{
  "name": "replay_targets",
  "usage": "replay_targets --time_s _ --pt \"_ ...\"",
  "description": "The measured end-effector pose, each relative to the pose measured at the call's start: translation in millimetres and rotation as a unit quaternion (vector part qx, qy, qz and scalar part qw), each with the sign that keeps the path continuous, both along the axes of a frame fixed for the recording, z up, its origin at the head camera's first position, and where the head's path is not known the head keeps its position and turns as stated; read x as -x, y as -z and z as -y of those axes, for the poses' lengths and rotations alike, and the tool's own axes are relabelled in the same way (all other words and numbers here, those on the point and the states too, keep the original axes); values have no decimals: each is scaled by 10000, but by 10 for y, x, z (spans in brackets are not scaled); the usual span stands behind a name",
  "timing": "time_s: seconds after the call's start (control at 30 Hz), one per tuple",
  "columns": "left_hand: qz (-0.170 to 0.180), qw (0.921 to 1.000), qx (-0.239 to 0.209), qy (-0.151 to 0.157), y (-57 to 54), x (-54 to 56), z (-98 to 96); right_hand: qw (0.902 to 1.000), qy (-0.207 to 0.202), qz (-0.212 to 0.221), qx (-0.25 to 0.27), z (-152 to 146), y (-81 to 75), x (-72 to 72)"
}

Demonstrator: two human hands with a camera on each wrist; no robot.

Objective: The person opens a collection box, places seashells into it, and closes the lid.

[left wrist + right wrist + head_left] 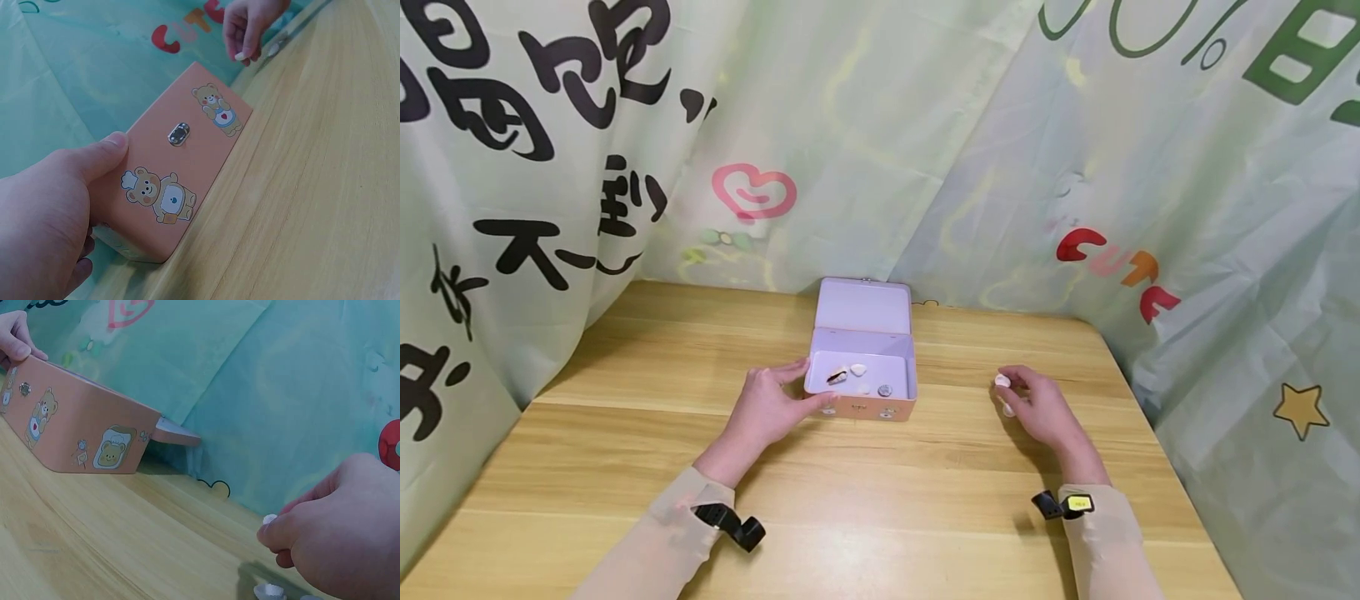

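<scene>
An orange-pink tin box [859, 408] with bear pictures and a metal clasp stands on the table, its lilac lid [863, 307] raised. My left hand [769, 404] grips the box's left front corner, thumb on the front and fingers along the side. Inside lie a brown-and-white shell [837, 377], a white shell [858, 370], a small grey patterned piece [884, 390] and a faint pale piece near the front. Right of the box, my right hand [1037, 404] pinches a small white shell [269, 519] between thumb and fingers. Below that hand, another white shell [270, 591] lies on the table.
The wooden table [880, 517] runs back to a printed curtain [880, 167], which hangs close behind the box and along both sides. A thin dark wire-like loop [215, 486] shows near the curtain, right of the box.
</scene>
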State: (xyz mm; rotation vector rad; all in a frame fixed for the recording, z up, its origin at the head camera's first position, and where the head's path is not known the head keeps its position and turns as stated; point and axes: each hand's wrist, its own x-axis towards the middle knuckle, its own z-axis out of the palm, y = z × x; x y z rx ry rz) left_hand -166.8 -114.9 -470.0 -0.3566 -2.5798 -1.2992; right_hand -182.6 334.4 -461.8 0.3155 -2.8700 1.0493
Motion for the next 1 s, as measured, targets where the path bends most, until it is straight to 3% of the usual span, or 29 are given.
replay_targets --time_s 0.47,0.87,1.0 --pt "-17 10000 23 -42 -2 4 -8 9996 -70 -227 138 102 -81 5" --pt "-126 9999 32 -17 -2 8 -2 9969 -330 -643 300 319 -159 97" --pt "-77 10000 30 -39 0 10 -8 9971 -292 -590 393 408 -166 133"
